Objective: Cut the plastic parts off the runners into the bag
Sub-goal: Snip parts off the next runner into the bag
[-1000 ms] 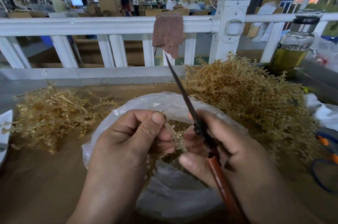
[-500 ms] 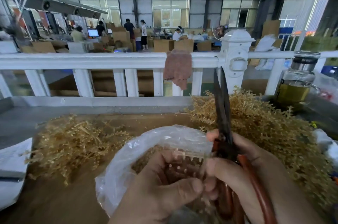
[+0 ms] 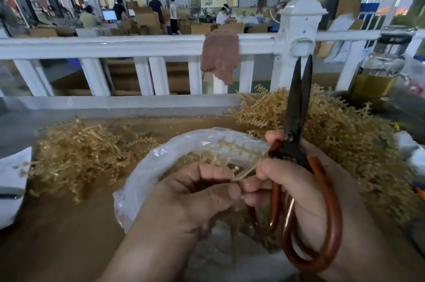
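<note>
**Over the bag mouth: bring the blades down onto the runner**

Head view. At 6 o'clock, pinched low on its stem between thumb and forefinger of the left hand [image 3: 195, 199]: 1 runner [image 3: 239, 148], with a comb of small parts reaching toward 11 o'clock above the open bag [image 3: 147, 173]. Curled through the red loops of the scissors [image 3: 296, 109], with fingertips touching the same stem: the right hand [image 3: 299, 189]. Blades almost together, pointing to 12 o'clock, clear of the runner.

Probably a regrip before the cut.
- Release the stem with the right fingertips and keep the left pinch low.
- Tip the blades toward 9 o'clock and open them.
- Snip close against each part, with the runner over the bag mouth so pieces drop inside and not onto the table [image 3: 57, 235].
- Keep the left fingertips behind the cut line.

Around:
- Right pile [image 3: 345, 139] at 3 o'clock, just beside the right hand, likely to snag a swinging blade.
- Left pile [image 3: 80, 155] at 9 o'clock, apart from the hands. Cannot tell which pile is already stripped.
- Glass jar [image 3: 377, 74] at 2 o'clock, behind the right pile.
- Cloth [image 3: 220, 56] draped over the white railing [image 3: 115, 46] at 12 o'clock.

Mind the floppy bag rim beside the left hand, which could fold inward and catch falling parts.
</note>
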The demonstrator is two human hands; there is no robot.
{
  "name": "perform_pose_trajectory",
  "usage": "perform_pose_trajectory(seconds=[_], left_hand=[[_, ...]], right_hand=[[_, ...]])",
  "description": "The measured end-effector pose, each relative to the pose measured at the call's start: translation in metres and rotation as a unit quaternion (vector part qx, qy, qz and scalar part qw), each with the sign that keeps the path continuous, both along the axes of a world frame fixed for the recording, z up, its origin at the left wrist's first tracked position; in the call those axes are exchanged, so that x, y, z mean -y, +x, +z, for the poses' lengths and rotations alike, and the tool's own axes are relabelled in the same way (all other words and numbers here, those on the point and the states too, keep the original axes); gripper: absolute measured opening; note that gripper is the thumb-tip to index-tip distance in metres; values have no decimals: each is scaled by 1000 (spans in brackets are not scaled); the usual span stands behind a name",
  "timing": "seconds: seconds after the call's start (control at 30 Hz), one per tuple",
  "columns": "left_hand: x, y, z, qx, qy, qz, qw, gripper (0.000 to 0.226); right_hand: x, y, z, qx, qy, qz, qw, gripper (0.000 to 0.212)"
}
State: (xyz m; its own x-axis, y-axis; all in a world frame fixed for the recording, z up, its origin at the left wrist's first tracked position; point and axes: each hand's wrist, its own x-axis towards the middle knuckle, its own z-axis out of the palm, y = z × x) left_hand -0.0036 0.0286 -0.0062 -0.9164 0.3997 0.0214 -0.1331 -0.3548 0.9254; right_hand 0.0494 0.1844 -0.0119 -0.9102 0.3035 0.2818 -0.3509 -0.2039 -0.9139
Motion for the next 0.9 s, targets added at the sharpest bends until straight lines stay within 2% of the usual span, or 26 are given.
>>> perform_pose_trajectory(seconds=[0.03,0.1,0.2,0.3,0.4,0.47,0.53,0.7,0.8,0.9], left_hand=[[2,1,0,-7,-3,-5,1000,28],[6,2,2,-3,-4,-19,1000,28],[7,5,6,1,-16,-39,999,27],[7,8,8,25,-17,-31,999,22],[7,9,9,25,-17,-26,999,19],[8,11,12,22,-11,-13,1000,23],[8,12,14,32,12,7,999,12],[11,12,14,24,1,13,1000,18],[11,11,12,36,13,10,999,23],[12,9,11,32,29,11,999,19]], right_hand=[[2,-4,13,8,-18,22,1000,32],[-2,-10,13,31,5,-13,999,33],[-3,-4,11,16,21,-28,999,36],[-3,-6,9,10,30,1,1000,34],[-5,-3,3,4,66,35,997,37],[-5,-3,-1,5,119,21,993,45],[-4,-4,-3,14,156,1,988,51],[-2,-1,-5,5,186,15,982,48],[-3,-1,-3,18,176,-11,984,48],[-7,0,1,3,206,-73,976,43]])
